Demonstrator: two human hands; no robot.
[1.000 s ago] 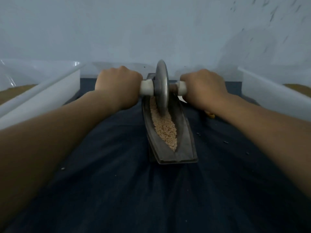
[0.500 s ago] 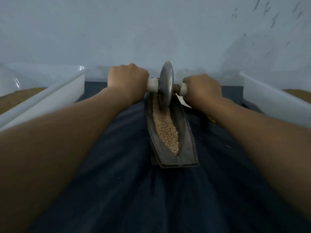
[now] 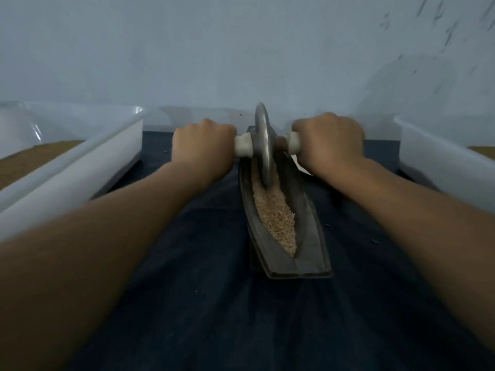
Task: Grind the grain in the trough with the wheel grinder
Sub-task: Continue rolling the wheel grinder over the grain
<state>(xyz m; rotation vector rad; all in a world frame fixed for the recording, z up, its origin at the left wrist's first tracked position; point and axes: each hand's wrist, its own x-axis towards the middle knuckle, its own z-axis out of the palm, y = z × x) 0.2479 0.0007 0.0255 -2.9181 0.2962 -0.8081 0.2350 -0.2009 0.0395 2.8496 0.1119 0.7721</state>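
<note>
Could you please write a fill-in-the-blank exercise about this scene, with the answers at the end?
1. The left hand and the right hand each grip a white ____ of the wheel grinder.
2. It stands at the ____ end of the trough, beyond the visible grain.
3. Beside the dark cloth stand ____ white tubs.
Answers: handle; far; two.

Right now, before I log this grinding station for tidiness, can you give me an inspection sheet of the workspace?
Surface: dark cloth, under everything.
Job's things: trough lies lengthwise on the cloth, grain along its channel; wheel grinder upright at its far end.
Clutter: small specks on the cloth right of the trough.
Hands: left hand and right hand each grip one handle end.
Cables: nothing seen.
Surroundings: left tub and right tub, both white, hold brown material; wall behind.
</note>
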